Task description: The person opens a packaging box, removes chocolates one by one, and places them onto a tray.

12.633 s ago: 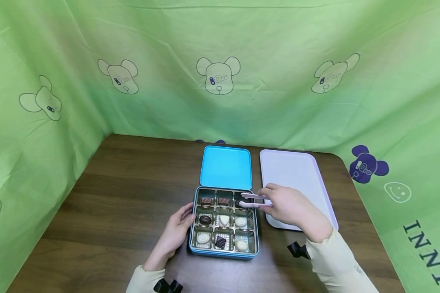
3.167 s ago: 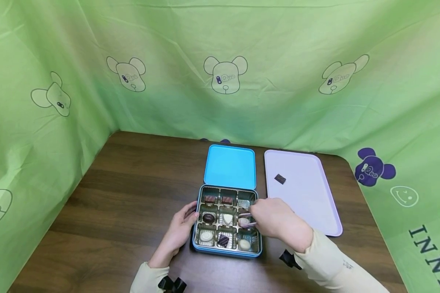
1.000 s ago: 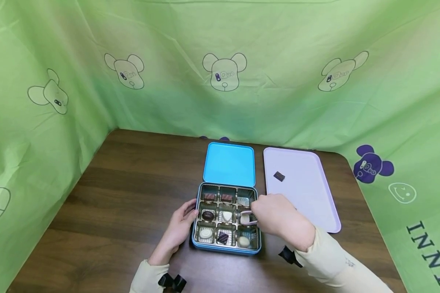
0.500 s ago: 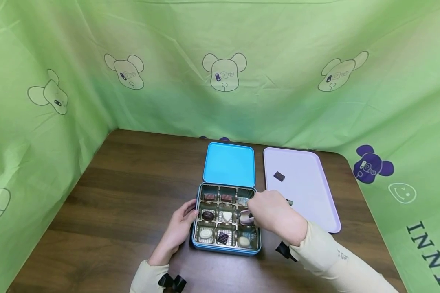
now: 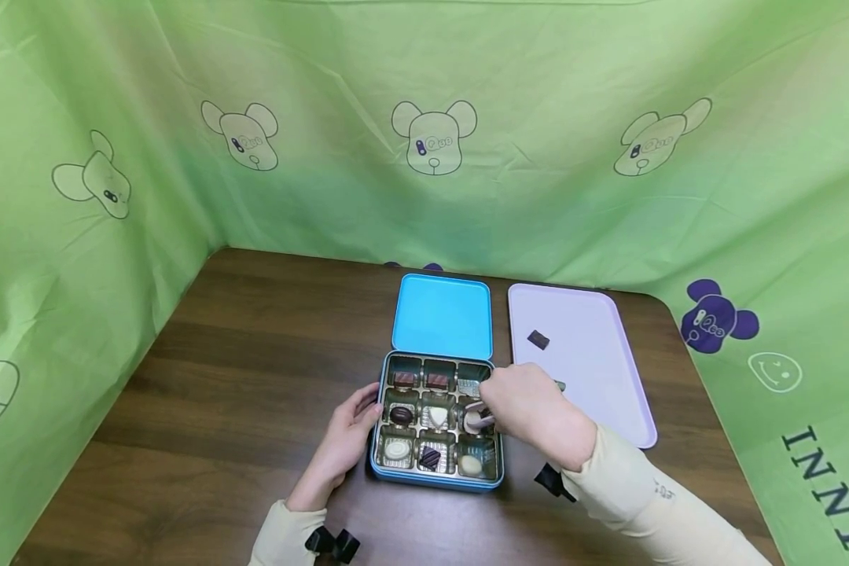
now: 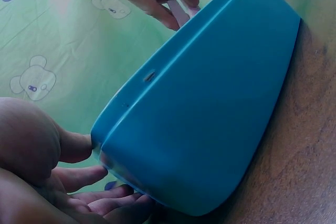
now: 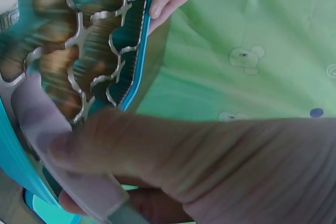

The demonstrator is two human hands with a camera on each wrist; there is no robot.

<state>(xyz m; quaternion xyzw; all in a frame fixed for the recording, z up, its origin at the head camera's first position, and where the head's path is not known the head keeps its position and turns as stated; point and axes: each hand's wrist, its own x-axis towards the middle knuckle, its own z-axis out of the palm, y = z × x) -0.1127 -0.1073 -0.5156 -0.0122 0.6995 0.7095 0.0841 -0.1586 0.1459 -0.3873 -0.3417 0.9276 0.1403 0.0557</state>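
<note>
A blue tin [image 5: 435, 484] with a compartmented inner tray lies before me, its lid [image 5: 442, 316] folded back. My right hand [image 5: 538, 409] grips small pale tongs [image 5: 483, 424]; their handle end looks green. Their tips are down in the right compartment of the middle row, at a round white chocolate [image 5: 471, 422] they partly cover. Whether they squeeze it I cannot tell. My left hand [image 5: 344, 438] rests against the tin's left side with fingers extended and the thumb at the rim. In the left wrist view, these fingers [image 6: 86, 178] touch the tin near a corner.
A lilac tray [image 5: 587, 314] lies right of the tin, bearing one flat dark chocolate [image 5: 538, 339]. Other chocolates, such as a white heart [image 5: 437, 417] and a striped dark one [image 5: 430, 457], sit in the tin. Green printed cloth [image 5: 325, 196] hangs behind the brown table [image 5: 255, 354].
The dark chocolate left the tin's upper right compartment for the tray earlier. Since then, the tongs moved to the white chocolate below; over the last second my right hand shifted slightly, turning them.
</note>
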